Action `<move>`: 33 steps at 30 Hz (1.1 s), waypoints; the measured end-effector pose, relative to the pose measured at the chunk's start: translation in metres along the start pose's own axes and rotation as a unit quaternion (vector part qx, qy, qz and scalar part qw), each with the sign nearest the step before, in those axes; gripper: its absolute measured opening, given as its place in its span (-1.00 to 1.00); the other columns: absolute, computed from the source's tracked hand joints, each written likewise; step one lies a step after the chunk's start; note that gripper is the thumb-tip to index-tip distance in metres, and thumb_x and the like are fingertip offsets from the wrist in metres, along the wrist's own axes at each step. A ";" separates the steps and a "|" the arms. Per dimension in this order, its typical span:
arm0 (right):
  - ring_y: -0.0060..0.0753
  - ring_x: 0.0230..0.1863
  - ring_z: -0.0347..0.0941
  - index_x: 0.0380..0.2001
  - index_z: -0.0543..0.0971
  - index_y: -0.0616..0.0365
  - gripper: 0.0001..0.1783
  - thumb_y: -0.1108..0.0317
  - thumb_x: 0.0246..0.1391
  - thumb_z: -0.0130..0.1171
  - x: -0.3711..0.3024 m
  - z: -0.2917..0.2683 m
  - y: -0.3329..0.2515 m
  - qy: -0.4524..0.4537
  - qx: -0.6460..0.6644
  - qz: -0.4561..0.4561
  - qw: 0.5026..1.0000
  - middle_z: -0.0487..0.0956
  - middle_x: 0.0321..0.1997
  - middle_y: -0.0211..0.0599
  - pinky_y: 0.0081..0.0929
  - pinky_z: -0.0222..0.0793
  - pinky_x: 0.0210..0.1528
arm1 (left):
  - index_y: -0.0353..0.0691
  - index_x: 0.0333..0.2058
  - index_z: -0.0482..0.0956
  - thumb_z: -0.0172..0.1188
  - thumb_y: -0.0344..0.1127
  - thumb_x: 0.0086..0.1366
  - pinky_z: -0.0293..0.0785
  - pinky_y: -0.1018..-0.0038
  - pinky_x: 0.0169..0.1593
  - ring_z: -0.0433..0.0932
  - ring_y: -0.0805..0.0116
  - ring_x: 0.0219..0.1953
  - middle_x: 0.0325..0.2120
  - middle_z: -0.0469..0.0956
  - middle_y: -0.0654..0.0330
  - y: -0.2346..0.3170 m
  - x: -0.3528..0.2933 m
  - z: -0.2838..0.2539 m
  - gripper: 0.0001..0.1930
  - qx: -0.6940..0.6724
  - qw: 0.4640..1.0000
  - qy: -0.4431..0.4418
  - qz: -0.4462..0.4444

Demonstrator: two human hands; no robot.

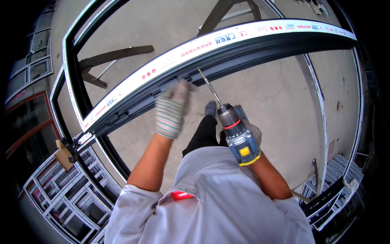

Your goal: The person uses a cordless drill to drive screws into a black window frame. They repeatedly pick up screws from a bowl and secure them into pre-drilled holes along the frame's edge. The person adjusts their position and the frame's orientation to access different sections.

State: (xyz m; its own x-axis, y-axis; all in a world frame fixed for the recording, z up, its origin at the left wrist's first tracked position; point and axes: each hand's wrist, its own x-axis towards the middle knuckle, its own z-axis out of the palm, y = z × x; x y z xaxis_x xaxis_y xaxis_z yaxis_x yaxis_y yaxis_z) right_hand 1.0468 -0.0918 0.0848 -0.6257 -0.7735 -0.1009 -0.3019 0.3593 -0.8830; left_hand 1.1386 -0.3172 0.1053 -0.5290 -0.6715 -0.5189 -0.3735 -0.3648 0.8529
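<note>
Right hand [255,133]: gripping blue drill [243,143], bit [209,86] toward far rail [227,37]. Left hand [171,112]: blurred by rail, grip unclear to me.

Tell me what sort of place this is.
Probably a workshop for window or door frames: a long dark bar faced with white film spans the view, a power drill is held near it, and more pale frames are grouped at lower left.

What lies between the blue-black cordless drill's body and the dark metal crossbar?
In the head view, a slim silver drill bit, its end overlapping the crossbar.
</note>
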 end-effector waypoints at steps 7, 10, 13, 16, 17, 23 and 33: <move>-0.27 -0.42 0.53 -0.34 0.60 0.02 -0.66 0.33 -0.27 0.48 -0.006 0.016 0.025 -0.006 0.012 0.012 1.000 0.59 -0.43 -0.35 -0.36 0.47 -0.36 | -0.26 -0.33 0.70 0.19 -0.02 0.36 0.12 0.65 -0.52 0.23 0.67 -0.60 -0.63 0.44 0.40 0.025 0.103 -0.089 -0.63 0.176 0.926 0.239 0.233; -0.28 -0.44 0.50 -0.37 0.58 0.03 -0.67 0.33 -0.27 0.47 -0.016 0.038 0.038 0.002 0.150 0.087 0.985 0.57 -0.45 -0.37 -0.35 0.45 -0.38 | -0.31 -0.27 0.70 0.19 -0.01 0.36 0.30 0.59 -0.36 0.36 0.57 -0.49 -0.56 0.52 0.32 0.014 0.143 -0.118 -0.60 0.279 0.890 0.234 0.273; -0.43 -0.47 0.48 -0.36 0.55 0.05 -0.76 0.35 -0.11 0.40 -0.030 0.059 0.061 -0.003 0.156 0.086 0.984 0.56 -0.45 -0.42 -0.46 0.48 -0.38 | -0.37 -0.22 0.68 0.15 -0.01 0.39 0.43 0.45 -0.01 0.56 0.39 -0.23 -0.34 0.67 0.11 0.007 0.146 -0.109 -0.56 0.319 0.878 0.209 0.288; -0.44 -0.46 0.54 -0.28 0.56 0.06 -0.74 0.33 -0.07 0.38 -0.049 0.076 0.090 -0.013 0.205 0.128 0.970 0.60 -0.44 -0.41 -0.48 0.51 -0.38 | -0.33 -0.18 0.68 0.13 0.01 0.39 0.44 0.42 0.01 0.58 0.36 -0.21 -0.31 0.68 0.12 0.001 0.147 -0.104 -0.56 0.384 0.842 0.211 0.315; -0.40 -0.44 0.55 -0.28 0.57 0.05 -0.71 0.31 -0.12 0.41 -0.055 0.082 0.097 -0.018 0.228 0.159 0.960 0.61 -0.43 -0.40 -0.46 0.52 -0.38 | -0.32 -0.18 0.68 0.12 0.02 0.39 0.44 0.41 0.02 0.58 0.36 -0.21 -0.31 0.68 0.12 -0.001 0.148 -0.105 -0.56 0.395 0.834 0.205 0.327; -0.37 -0.39 0.59 -0.24 0.56 0.09 -0.66 0.24 -0.08 0.39 -0.066 0.104 0.117 0.021 0.207 0.029 0.978 0.63 -0.38 -0.35 -0.43 0.55 -0.32 | -0.31 -0.19 0.68 0.18 -0.04 0.37 0.41 0.43 0.06 0.59 0.37 -0.15 -0.26 0.68 0.13 0.003 0.132 -0.083 -0.61 0.425 0.808 0.199 0.357; -0.32 -0.36 0.58 -0.21 0.58 0.08 -0.58 0.18 -0.14 0.44 -0.075 0.139 0.159 0.059 0.177 -0.046 0.981 0.62 -0.35 -0.32 -0.39 0.53 -0.27 | -0.26 -0.19 0.70 0.13 0.02 0.37 0.43 0.40 0.02 0.60 0.34 -0.21 -0.29 0.70 0.17 0.006 0.120 -0.059 -0.58 0.484 0.760 0.216 0.377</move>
State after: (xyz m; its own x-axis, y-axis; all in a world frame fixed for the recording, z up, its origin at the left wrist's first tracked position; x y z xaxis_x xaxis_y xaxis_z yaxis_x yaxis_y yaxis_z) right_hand 1.1452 -0.0494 -0.1115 -0.6932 -0.7204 0.0232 -0.1055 0.0696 -0.9920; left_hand 1.1180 -0.4381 0.0518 -0.6493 -0.6801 0.3405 -0.5843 0.7326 0.3491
